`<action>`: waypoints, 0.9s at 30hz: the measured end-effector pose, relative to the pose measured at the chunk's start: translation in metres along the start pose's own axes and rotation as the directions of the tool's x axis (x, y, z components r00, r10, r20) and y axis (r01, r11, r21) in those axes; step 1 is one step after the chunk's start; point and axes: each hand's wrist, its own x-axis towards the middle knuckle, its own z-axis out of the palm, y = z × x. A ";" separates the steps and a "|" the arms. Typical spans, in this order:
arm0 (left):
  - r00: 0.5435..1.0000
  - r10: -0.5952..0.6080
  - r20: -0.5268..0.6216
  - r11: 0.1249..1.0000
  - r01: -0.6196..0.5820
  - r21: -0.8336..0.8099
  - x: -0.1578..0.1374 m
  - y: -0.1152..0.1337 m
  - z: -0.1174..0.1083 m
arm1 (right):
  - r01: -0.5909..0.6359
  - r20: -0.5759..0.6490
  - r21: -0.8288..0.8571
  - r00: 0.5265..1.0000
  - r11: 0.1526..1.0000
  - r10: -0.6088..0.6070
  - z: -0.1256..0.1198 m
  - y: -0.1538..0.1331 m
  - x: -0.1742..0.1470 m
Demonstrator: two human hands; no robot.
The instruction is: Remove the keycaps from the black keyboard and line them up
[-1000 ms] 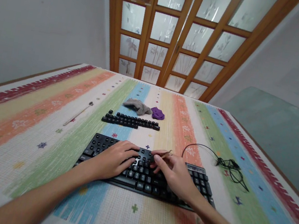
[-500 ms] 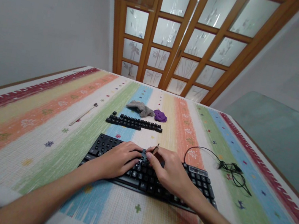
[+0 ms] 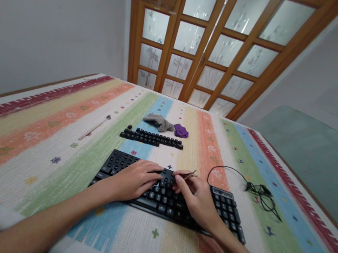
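A black keyboard [image 3: 145,203] lies across the striped tablecloth. Its left and upper parts have lost keycaps, while caps still fill the lower middle and the right side. My left hand [image 3: 135,179] rests over the keyboard's left half, fingers stretched toward the upper middle keys, with thumb and forefinger apart. Just right of it, my right hand [image 3: 199,197] is closed on a thin brown forked tool [image 3: 189,175] that looks like tweezers. The fingertips of that hand are over the upper middle of the board. Beyond the keyboard, removed keycaps [image 3: 150,137] sit in rows.
A grey cloth [image 3: 158,122] and a purple cloth [image 3: 180,131] lie behind the keycaps. To the left is a slim brush [image 3: 95,128]. The keyboard's cable [image 3: 260,190] is bundled at the right. Wooden glass-paned doors [image 3: 200,40] stand past the table.
My right hand has shifted slightly right, and the tool in it has tipped from nearly upright to lying more sideways. My left hand's fingers have moved slightly right over the keyboard.
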 end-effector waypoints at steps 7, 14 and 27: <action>0.999 -0.012 0.036 1.000 0.013 -0.012 -0.001 0.000 0.001 | -0.036 0.014 0.047 0.999 0.998 0.036 0.002 0.001 -0.003; 0.996 -0.028 0.080 0.999 0.031 -0.038 0.000 0.001 0.002 | 0.301 0.114 -0.272 0.953 0.914 -0.280 0.017 -0.015 0.000; 0.995 -0.048 0.088 0.999 0.050 -0.011 0.000 0.002 0.001 | -0.033 0.174 -0.212 0.982 0.977 0.071 0.007 -0.010 0.052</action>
